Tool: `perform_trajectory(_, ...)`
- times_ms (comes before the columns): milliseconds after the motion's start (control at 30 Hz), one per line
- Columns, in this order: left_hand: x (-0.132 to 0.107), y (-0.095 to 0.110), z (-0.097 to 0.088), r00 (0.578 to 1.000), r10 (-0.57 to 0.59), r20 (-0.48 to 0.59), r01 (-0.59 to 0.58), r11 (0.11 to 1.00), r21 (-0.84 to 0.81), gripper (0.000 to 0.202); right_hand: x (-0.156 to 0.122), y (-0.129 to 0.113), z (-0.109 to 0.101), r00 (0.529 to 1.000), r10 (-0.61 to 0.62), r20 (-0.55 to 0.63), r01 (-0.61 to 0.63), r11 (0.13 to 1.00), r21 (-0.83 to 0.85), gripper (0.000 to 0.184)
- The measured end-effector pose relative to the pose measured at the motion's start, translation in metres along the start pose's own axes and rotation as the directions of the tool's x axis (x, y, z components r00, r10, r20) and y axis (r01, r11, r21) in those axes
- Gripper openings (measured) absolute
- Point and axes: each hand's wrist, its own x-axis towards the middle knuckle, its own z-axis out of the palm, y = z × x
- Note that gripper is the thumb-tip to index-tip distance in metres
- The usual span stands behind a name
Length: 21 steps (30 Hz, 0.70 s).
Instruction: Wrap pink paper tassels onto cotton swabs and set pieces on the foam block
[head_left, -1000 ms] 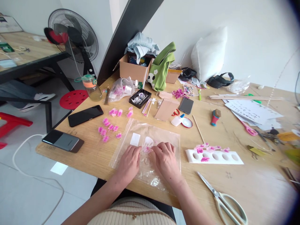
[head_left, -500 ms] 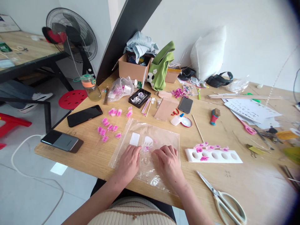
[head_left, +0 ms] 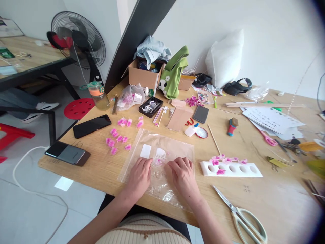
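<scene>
A clear plastic bag (head_left: pixel 177 144) lies flat near the table's front edge, with both hands over it. The fingers of my left hand (head_left: pixel 139 174) are pinched at its left part, just below a small white card (head_left: pixel 146 151). Across from it, my right hand (head_left: pixel 182 174) is closed too, thumb and fingertips together. What either pinch holds is too small to see. Between them rests a white rounded piece (head_left: pixel 160 153), with a small pink-and-white bit (head_left: pixel 159 161) at its lower edge. Loose pink petal pieces (head_left: pixel 110 142) lie on the wood left of the bag.
Right of the bag sits a white foam holder (head_left: pixel 236 171) with round hollows and pink pieces; large scissors (head_left: pixel 235 208) lie below it. Two phones (head_left: pixel 91 126) are at left. A bottle (head_left: pixel 98 96), black tray (head_left: pixel 151 106) and green bag (head_left: pixel 174 74) stand farther back.
</scene>
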Motion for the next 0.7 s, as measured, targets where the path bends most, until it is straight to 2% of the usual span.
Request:
perform_trajectory(200,0.0001,0.0000,0.0003,1.000,0.010,-0.012,-0.011,1.000,-0.010,0.032,0.0009,-0.0005,-0.0042,1.000,0.001,-0.031,-0.001,1.000,0.006,0.026)
perform_trajectory(433,0.0012,0.0010,-0.0013,1.000,0.001,-0.009,-0.001,1.000,-0.004,0.032,0.0054,-0.0004,0.0009,1.000,-0.027,-0.011,0.027,0.997,-0.067,0.023)
perform_trajectory(700,0.0012,0.0017,-0.0014,1.000,0.009,-0.008,-0.009,1.000,0.005,0.032,0.0062,-0.0029,-0.0018,1.000,-0.022,-0.013,0.021,0.998,-0.053,0.023)
